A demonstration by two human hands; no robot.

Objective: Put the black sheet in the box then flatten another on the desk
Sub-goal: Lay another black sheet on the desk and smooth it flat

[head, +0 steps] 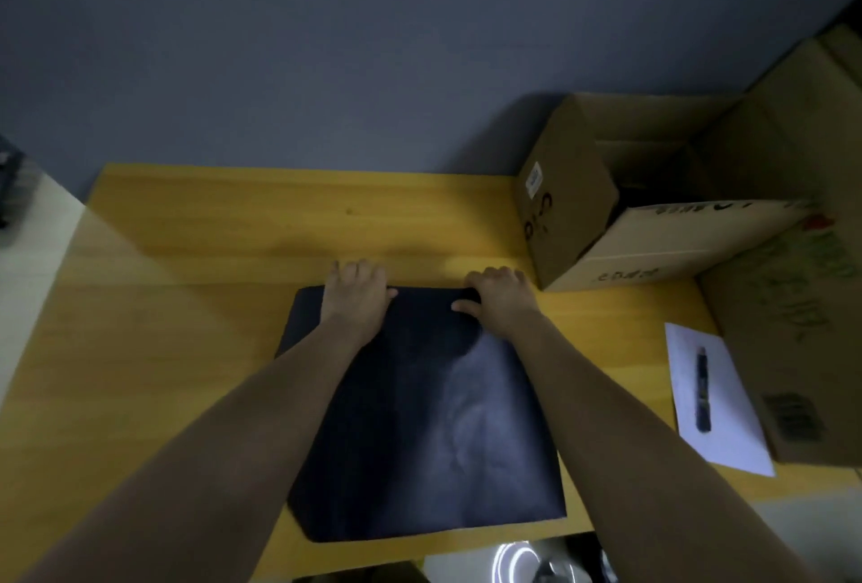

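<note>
Sheet (420,433): laid on the bench (186,326), rippled, not yet flat. Left hand (357,291) and right hand (501,300): set apart, fingers curled over the far edge, thumbs on top. Box (653,228): far right, open, something dark inside. Boxing judged pending, unless already done; flattening outstanding.

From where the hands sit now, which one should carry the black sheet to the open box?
Probably the right hand: it grips the black sheet's far edge on the side nearest the open box. The left hand would have to cross over.
</note>
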